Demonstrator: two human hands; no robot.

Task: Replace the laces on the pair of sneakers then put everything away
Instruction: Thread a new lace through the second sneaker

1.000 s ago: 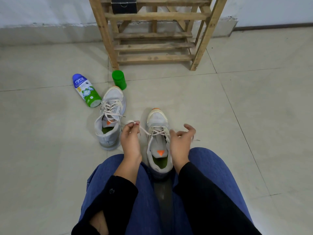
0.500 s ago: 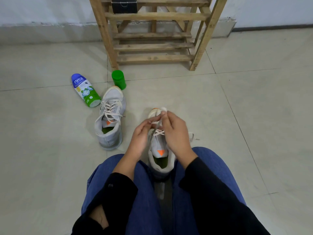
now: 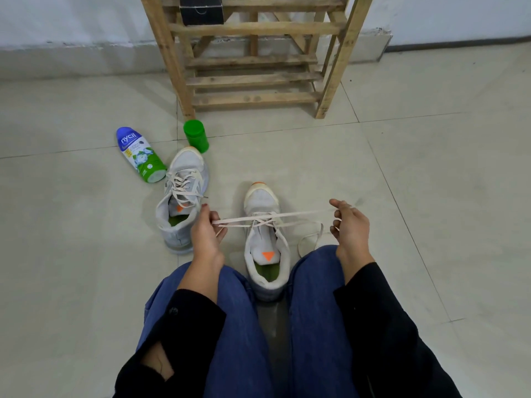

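Note:
A grey sneaker [image 3: 265, 248] with an orange triangle on its tongue stands on the floor between my knees. Its cream lace [image 3: 298, 217] is stretched sideways across the eyelets. My left hand [image 3: 205, 235] pinches the lace's left end, just left of the shoe. My right hand [image 3: 347, 225] grips the right end, held out to the right, and a loop of slack lace lies on the floor below it. The second grey sneaker [image 3: 182, 198] sits further left, laced, with its lace ends loose.
A wooden shoe rack [image 3: 253, 56] stands ahead against the wall, with a black box [image 3: 201, 8] on an upper shelf. A blue and green bottle [image 3: 140, 155] lies on the tiles at the left, a green cap [image 3: 196, 135] upright beside it. My blue-trousered legs fill the foreground.
My hands were together above the toe of the near sneaker. They have now drawn apart, left and right, pulling the lace taut across the shoe.

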